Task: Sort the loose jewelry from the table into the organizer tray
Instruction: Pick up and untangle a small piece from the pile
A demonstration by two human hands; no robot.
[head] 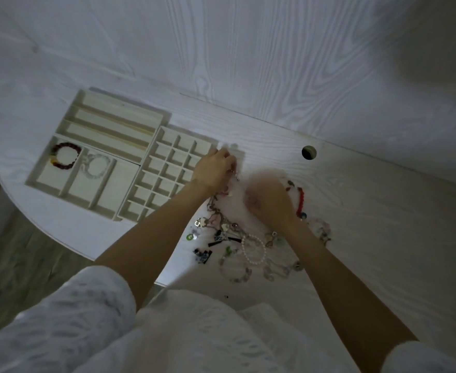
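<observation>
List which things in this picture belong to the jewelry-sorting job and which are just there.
Part of the job:
organizer tray
dark bead bracelet in the tray
clear bracelet in the tray
jewelry pile on the table
pearl bracelet
red bead strand
left hand
right hand, blurred

Just there:
table
cable hole
</observation>
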